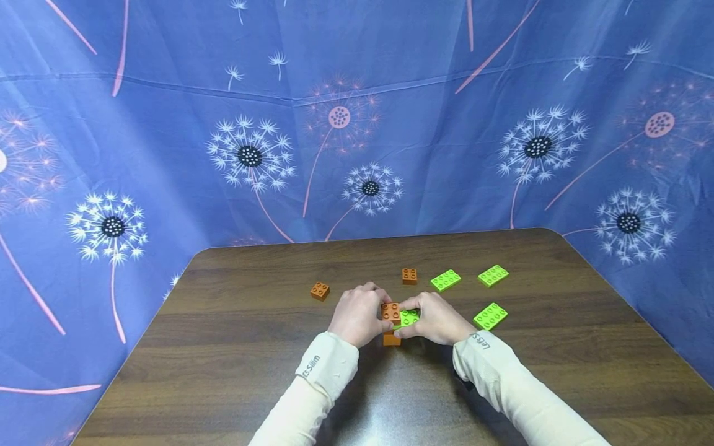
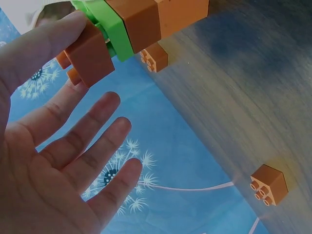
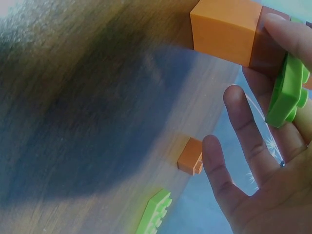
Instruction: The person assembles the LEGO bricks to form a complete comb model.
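A stack of toy building bricks stands in front of me, between both hands. Its lowest brick is light orange [image 3: 224,31], and a darker orange brick [image 2: 136,24] sits on that. Above them lies a flat green brick [image 1: 409,318], jutting out to the right. On the green brick's left end is a studded orange brick [image 1: 391,313]. My left hand [image 1: 359,314] pinches this top brick between thumb and index finger, its other fingers spread. My right hand [image 1: 437,319] pinches the stack around the darker brick just under the green one.
Two loose orange bricks lie beyond the stack, one at left [image 1: 320,290] and one behind [image 1: 409,276]. Flat green bricks lie right of it: one nearer [image 1: 491,316], two farther back [image 1: 445,280]. A blue patterned cloth [image 1: 368,124] hangs behind the wooden table [image 1: 223,347].
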`<state>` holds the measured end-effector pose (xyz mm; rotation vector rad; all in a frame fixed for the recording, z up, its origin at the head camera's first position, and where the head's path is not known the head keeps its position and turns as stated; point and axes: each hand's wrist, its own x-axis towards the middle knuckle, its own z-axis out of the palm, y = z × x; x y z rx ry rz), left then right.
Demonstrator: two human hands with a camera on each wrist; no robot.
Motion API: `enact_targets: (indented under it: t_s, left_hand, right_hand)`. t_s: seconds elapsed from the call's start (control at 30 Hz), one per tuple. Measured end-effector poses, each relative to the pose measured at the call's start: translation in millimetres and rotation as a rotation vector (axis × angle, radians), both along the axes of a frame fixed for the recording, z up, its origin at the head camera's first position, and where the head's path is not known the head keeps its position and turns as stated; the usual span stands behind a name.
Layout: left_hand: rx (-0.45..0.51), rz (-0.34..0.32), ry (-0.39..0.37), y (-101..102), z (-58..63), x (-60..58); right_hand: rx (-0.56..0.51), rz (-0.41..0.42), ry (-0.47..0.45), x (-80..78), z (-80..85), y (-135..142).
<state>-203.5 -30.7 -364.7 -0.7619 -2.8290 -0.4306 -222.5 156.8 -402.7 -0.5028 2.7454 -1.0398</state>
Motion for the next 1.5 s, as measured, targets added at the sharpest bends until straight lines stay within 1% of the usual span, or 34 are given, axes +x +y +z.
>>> enact_targets:
  t_s: [0.23,0.3,0.43,0.6,0.73,0.9,1.03,1.13,1.3,1.5]
  left_hand:
    - [-0.005,-0.01,0.027,1.4,-1.9,-0.9]
    - [-0.008,-0.013,0.023,1.6,-2.0,-0.7]
    - [-0.008,-0.011,-0.017,2.9,-1.9,-1.3]
    - [0.033,-0.017,-0.07,2.9,-2.1,-4.1]
    - [0.052,-0.027,-0.089,1.7,-3.0,-5.5]
    - [0.014,-0.038,-0.057,1.2,-2.5,-5.5]
    - [-0.044,-0.044,-0.006,2.8,-1.0,-4.4]
    - [-0.077,-0.047,0.018,4.5,1.3,-2.5]
    - [-0.101,-0.041,0.027,6.2,3.0,-0.7]
    - [-0.106,-0.037,0.041,8.9,0.2,-1.1]
  right_hand:
    - [-0.034,0.035,0.011,-1.6,-1.2,1.0]
    - [-0.034,0.044,0.02,-1.7,-1.2,1.3]
    - [-0.038,0.063,0.032,-2.1,-1.1,2.2]
    - [-0.043,0.074,0.036,-2.5,-1.6,3.0]
    - [-0.052,0.076,0.025,-2.5,-1.9,3.3]
    - [-0.066,0.073,-0.011,-2.6,-1.8,3.2]
    - [-0.071,0.074,-0.009,-3.1,-1.3,3.0]
    - [-0.073,0.077,0.0,-3.2,-1.0,3.0]
    - [-0.073,0.086,0.011,-3.6,-1.1,3.1]
    - [-0.056,0.101,0.035,-4.5,-1.5,3.4]
